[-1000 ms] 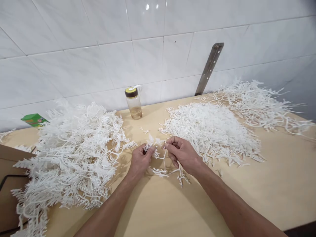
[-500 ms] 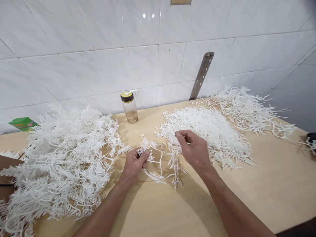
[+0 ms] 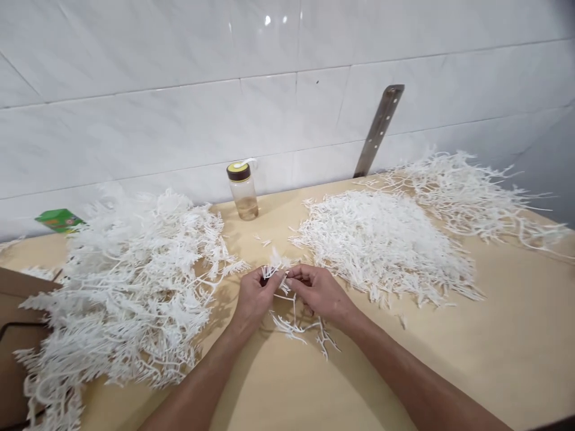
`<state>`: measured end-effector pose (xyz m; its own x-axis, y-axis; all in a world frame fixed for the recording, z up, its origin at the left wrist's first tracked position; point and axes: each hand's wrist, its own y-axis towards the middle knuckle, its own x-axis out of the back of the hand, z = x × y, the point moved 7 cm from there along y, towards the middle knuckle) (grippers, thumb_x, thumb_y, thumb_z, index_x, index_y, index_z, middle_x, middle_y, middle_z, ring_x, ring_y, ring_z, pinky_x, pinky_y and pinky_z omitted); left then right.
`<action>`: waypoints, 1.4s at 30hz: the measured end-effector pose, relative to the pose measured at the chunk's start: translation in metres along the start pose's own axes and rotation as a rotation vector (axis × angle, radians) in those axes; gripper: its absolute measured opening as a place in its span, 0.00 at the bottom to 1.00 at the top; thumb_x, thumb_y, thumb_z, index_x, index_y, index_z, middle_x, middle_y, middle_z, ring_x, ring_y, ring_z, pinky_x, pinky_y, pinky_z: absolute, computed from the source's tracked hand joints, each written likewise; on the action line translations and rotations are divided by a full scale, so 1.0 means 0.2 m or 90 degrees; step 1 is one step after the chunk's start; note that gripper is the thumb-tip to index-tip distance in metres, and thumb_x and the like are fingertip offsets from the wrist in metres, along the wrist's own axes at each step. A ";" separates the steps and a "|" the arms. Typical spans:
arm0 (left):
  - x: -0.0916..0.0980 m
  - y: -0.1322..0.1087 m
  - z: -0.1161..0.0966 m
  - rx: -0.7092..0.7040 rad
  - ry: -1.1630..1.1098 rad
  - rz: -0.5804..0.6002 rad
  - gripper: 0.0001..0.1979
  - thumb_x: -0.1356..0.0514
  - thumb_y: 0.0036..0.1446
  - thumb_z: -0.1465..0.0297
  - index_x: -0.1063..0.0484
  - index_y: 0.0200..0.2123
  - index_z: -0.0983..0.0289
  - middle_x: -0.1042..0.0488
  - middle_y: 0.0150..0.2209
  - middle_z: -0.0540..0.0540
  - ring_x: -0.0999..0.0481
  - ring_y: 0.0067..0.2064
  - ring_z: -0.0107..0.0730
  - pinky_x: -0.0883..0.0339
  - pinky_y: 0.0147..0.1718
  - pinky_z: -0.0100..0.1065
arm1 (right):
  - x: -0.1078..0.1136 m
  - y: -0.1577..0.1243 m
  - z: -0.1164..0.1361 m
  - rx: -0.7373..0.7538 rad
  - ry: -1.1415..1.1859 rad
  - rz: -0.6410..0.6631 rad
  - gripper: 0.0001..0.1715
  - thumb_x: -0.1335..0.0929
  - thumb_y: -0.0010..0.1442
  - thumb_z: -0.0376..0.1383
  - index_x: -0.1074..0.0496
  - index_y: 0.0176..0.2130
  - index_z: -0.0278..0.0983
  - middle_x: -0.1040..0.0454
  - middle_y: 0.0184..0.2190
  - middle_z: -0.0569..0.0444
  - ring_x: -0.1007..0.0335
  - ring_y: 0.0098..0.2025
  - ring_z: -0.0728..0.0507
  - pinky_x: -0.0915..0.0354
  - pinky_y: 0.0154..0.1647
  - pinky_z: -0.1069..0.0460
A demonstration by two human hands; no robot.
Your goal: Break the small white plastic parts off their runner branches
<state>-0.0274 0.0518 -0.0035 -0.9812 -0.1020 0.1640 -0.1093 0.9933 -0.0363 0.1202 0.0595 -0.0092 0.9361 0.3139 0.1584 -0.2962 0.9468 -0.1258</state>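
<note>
**A:** ok so where was that white sprig, going off the bottle (image 3: 247, 206)?

**B:** on the near side of the bottle and a bit to its right, over the table (image 3: 287, 395). the sprig (image 3: 294, 327) was up in the hands at its tufted end, and the bare twiggy end hung out past them, away from the bottle.

**A:** so which way did it run?

**B:** it forked a lot, so loosely: tuft toward the bottle, twigs toward the person and off to the right.

**A:** and which hand was closer?

**B:** left hand (image 3: 252, 299) for sure, fingers pinched down on the tuft, thumb on top. The right hand (image 3: 321, 293) was just beside it, further right of the bottle, so basically no reach left at that end.

**A:** right fingers holding anything?

**B:** thumb and forefinger were drawn in close together by the tuft, but it's blurry there, so I honestly couldn't tell if they had a twig. The stem dropped away right below them.
</note>
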 end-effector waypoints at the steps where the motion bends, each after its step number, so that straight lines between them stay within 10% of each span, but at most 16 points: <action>1: 0.00 0.00 0.00 0.001 -0.003 0.001 0.21 0.35 0.50 0.53 0.31 0.22 0.65 0.38 0.19 0.46 0.42 0.22 0.24 0.46 0.22 0.28 | 0.00 0.00 -0.02 -0.017 0.023 0.009 0.14 0.31 0.57 0.43 0.25 0.40 0.37 0.24 0.31 0.55 0.39 0.17 0.54 0.38 0.16 0.56; 9: -0.01 -0.01 -0.01 -0.014 -0.016 0.017 0.19 0.35 0.51 0.55 0.31 0.23 0.65 0.36 0.20 0.47 0.40 0.24 0.25 0.45 0.24 0.28 | 0.00 0.00 -0.06 -0.048 0.081 0.027 0.22 0.33 0.60 0.53 0.30 0.32 0.36 0.38 0.15 0.63 0.41 0.13 0.53 0.42 0.13 0.58; 42: 0.00 -0.03 -0.03 -0.031 0.019 -0.023 0.18 0.34 0.49 0.56 0.32 0.22 0.64 0.35 0.21 0.47 0.38 0.26 0.27 0.43 0.26 0.29 | -0.02 0.01 -0.06 -0.065 0.033 0.006 0.08 0.33 0.57 0.40 0.30 0.31 0.37 0.36 0.16 0.65 0.40 0.11 0.53 0.44 0.11 0.59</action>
<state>-0.0250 0.0471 0.0027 -0.9714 -0.1373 0.1938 -0.1364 0.9905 0.0183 0.1178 0.0583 -0.0210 0.9429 0.3156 0.1070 -0.2858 0.9310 -0.2270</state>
